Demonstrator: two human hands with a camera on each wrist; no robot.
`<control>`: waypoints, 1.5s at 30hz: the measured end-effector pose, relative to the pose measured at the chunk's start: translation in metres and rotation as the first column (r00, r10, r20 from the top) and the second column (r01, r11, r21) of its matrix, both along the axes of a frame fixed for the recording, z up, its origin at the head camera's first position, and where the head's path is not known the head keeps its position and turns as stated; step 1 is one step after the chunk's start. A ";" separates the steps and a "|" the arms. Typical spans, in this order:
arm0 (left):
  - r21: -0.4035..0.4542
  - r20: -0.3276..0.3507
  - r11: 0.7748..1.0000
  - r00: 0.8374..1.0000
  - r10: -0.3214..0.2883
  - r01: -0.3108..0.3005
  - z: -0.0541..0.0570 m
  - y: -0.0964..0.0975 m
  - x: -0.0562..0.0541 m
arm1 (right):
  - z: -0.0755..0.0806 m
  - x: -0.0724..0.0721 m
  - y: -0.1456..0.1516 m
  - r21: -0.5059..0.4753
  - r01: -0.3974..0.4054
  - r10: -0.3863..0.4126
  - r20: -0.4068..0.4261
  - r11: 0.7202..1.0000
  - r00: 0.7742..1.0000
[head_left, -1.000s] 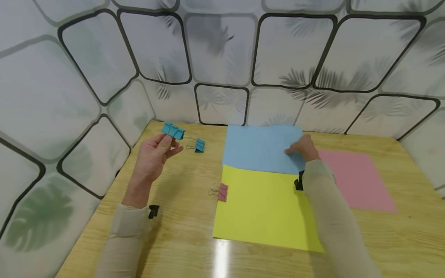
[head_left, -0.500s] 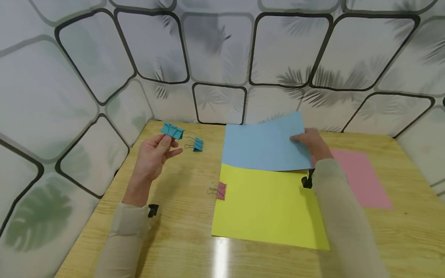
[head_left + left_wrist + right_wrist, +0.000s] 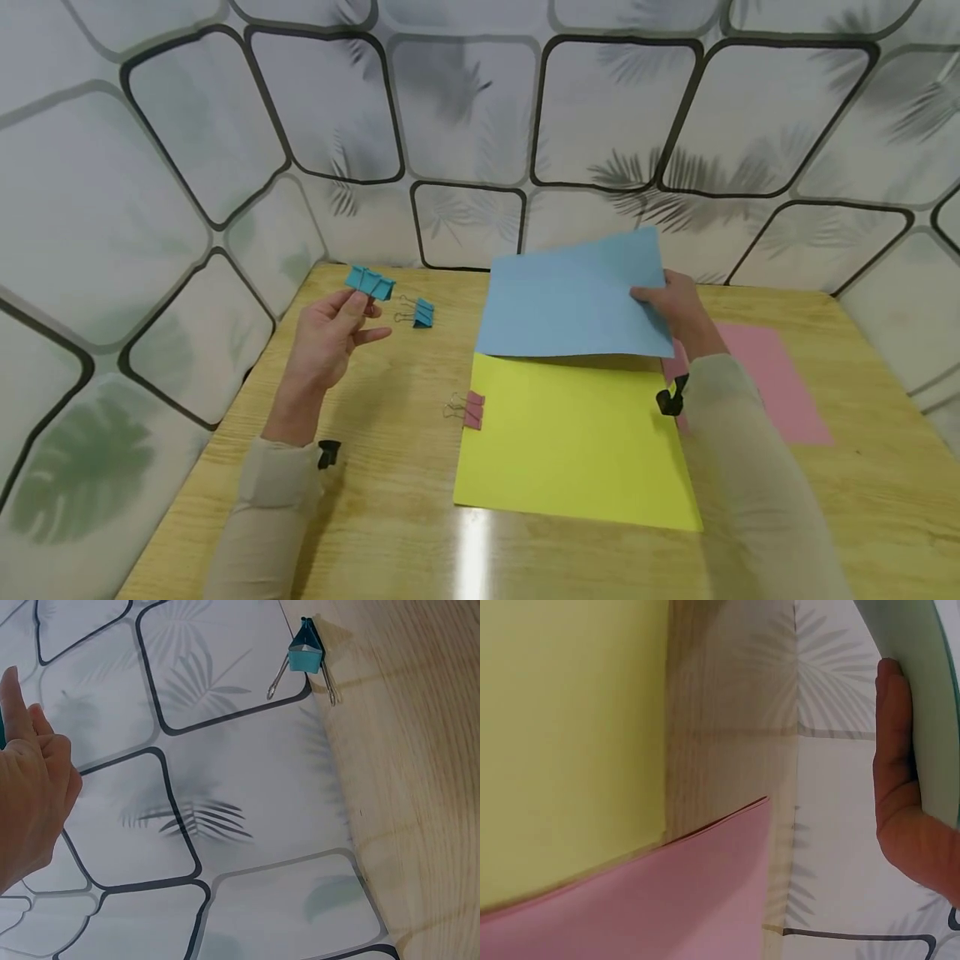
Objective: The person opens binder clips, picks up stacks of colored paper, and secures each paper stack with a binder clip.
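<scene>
My left hand pinches a blue binder clip between thumb and fingers, raised over the left of the table. Just right of it, another blue binder clip lies on the wood. My right hand grips the right edge of the blue paper, thumb on top; the right wrist view shows fingers behind the lifted sheet. Beneath lies the yellow paper, with a pink binder clip on its left edge. Partly behind my right forearm is the pink paper.
The wooden table meets a patterned cloth backdrop at its back and left. In the left wrist view the loose blue clip stands near the table's back edge.
My right hand has lifted the blue paper's right side off the table and shifted slightly right, uncovering more of the yellow sheet's top. The left hand keeps holding its clip almost still.
</scene>
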State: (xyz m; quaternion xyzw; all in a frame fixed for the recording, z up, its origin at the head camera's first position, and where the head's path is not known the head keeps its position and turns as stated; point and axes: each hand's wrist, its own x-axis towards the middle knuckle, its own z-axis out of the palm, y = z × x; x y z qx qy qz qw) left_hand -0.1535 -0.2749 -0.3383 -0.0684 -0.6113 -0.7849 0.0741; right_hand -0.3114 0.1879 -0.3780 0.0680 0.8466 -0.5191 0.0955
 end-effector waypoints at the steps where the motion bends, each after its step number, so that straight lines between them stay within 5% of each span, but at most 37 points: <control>1: 0.001 -0.002 1.000 1.000 0.000 0.000 0.000 0.000 0.000 | 0.000 0.002 0.001 -0.016 0.007 -0.007 0.005 1.000 1.000; 7: 0.002 -0.018 1.000 1.000 0.002 -0.002 0.002 0.001 0.000 | -0.007 0.010 0.008 -0.078 -0.005 0.006 0.020 0.997 1.000; 16: 0.004 -0.014 1.000 1.000 0.000 0.000 0.002 0.002 0.002 | -0.012 0.015 0.027 -0.079 -0.231 0.227 -0.055 0.970 0.972; 24: 0.010 -0.007 1.000 1.000 -0.010 0.010 0.001 0.002 0.002 | -0.002 0.039 0.021 -0.093 -0.097 0.082 -0.147 0.991 0.986; 31: -0.006 0.004 1.000 1.000 -0.028 0.028 0.000 0.001 0.001 | 0.011 0.068 0.008 -0.144 0.068 -0.096 -0.203 0.987 0.974; 41: -0.133 0.070 0.990 0.997 -0.036 0.045 -0.001 0.001 -0.002 | 0.016 0.090 0.013 -0.504 0.052 -0.156 -0.167 0.862 0.973; 45: -0.058 0.108 0.995 0.991 -0.079 0.086 0.002 0.000 -0.002 | 0.017 0.090 0.013 -0.533 0.031 -0.151 -0.183 0.846 0.972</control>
